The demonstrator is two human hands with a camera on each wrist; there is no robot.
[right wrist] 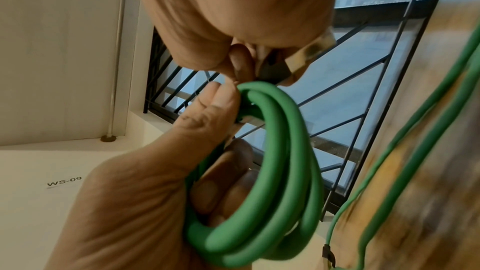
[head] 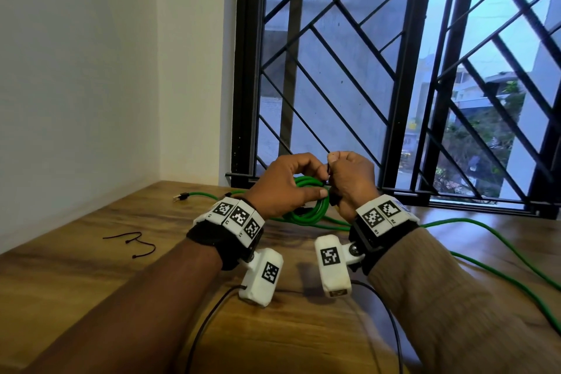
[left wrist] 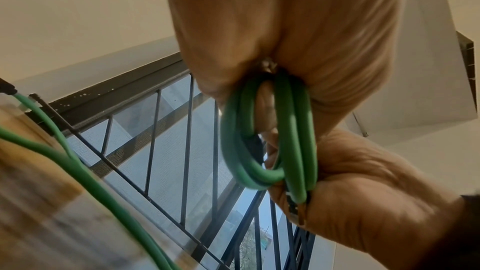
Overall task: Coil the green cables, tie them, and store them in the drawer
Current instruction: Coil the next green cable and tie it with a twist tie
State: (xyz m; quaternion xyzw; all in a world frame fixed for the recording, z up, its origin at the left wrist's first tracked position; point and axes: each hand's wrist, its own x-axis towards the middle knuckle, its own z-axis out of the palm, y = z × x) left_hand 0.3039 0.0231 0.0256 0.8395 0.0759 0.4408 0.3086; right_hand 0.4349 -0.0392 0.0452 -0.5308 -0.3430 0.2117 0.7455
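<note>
Above the wooden table [head: 91,267], near the window, both hands hold a small coil of green cable [head: 306,211]. My left hand [head: 303,176] grips the coil's left side, with fingers through the loop and the thumb across its front. At the coil's right side my right hand [head: 343,176] is closed around the strands [left wrist: 298,161]. A thin black strand shows between its thumb and fingers. A clear plug [right wrist: 311,48] sticks out beside the right hand's fingers [right wrist: 241,63]. In the right wrist view, the left hand [right wrist: 155,171] grasps the loops [right wrist: 280,161].
Two black ties [head: 136,241] lie on the table at the left. A loose green cable [head: 501,249] trails across the table to the right, and a cable plug [head: 180,197] lies at the back left. The barred window [head: 394,70] stands right behind the hands.
</note>
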